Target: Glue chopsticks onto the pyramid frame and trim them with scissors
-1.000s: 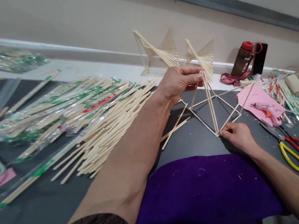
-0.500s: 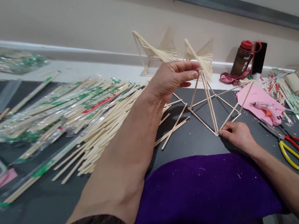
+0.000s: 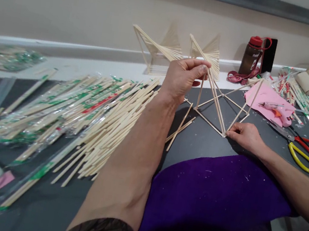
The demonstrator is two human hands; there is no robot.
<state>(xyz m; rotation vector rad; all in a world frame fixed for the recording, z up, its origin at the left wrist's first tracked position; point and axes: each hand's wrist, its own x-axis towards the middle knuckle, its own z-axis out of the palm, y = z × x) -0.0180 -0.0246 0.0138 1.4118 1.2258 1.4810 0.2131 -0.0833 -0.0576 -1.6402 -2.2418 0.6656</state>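
Observation:
A frame of thin wooden chopsticks point(image 3: 208, 122) stands on the dark table, with raised corners left and right. At its upper left corner, my left hand point(image 3: 188, 74) pinches the top end of a chopstick point(image 3: 218, 102) that slants down beside another one. Down at the front corner, my right hand point(image 3: 245, 135) has thumb and finger closed on the chopstick ends where they meet. My left hand hides part of the frame's top joint. Left of the frame lie a few loose chopsticks point(image 3: 180, 130), partly behind my left forearm.
Wrapped chopsticks point(image 3: 65, 105) and a loose pile point(image 3: 114, 128) cover the left. Two finished-looking stick models point(image 3: 164, 50) stand by the wall. At right are a glue gun point(image 3: 275, 108) on pink paper point(image 3: 253, 94), scissors point(image 3: 304, 149) and a bottle point(image 3: 250, 56). Purple cloth point(image 3: 213, 187) covers my lap.
The view has shifted slightly, so most things sit a little higher and further left. My left hand has moved slightly right against the frame. Both hands keep their pinch.

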